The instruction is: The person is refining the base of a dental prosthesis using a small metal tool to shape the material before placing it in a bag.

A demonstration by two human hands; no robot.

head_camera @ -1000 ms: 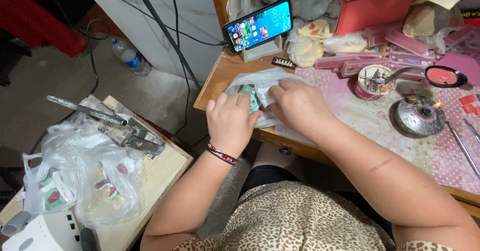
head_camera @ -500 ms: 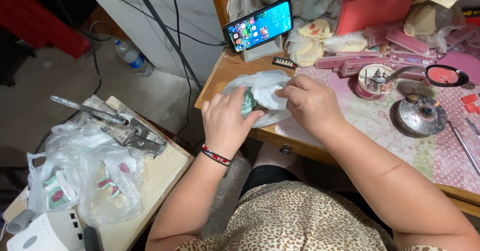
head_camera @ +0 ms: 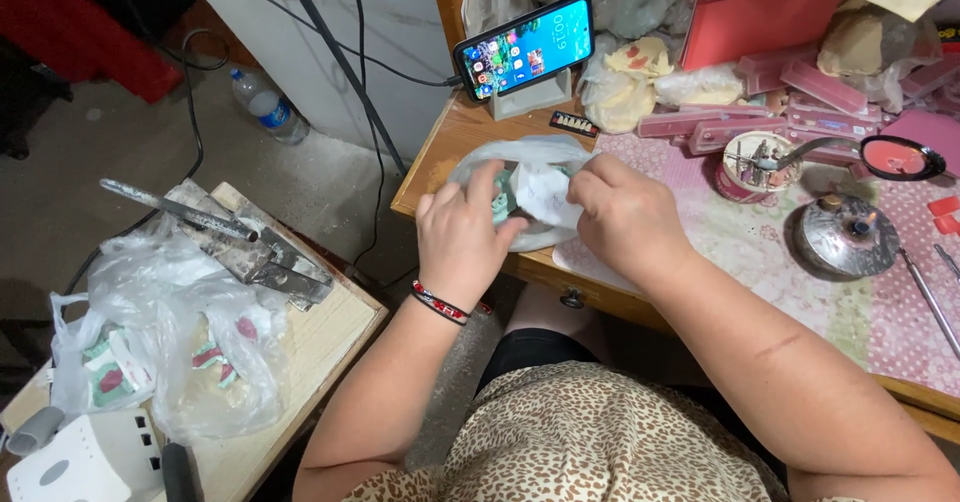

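My left hand (head_camera: 462, 245) and my right hand (head_camera: 627, 220) meet over the near corner of the surface (head_camera: 455, 142), just in front of the phone (head_camera: 525, 47) propped on its stand. The fingers of my left hand are closed around a small greenish piece (head_camera: 499, 205). The fingers of my right hand pinch a thin clear plastic bag (head_camera: 540, 184) that wraps loosely about that piece. To the right of the phone, further along, stands a round metal pot (head_camera: 846, 237).
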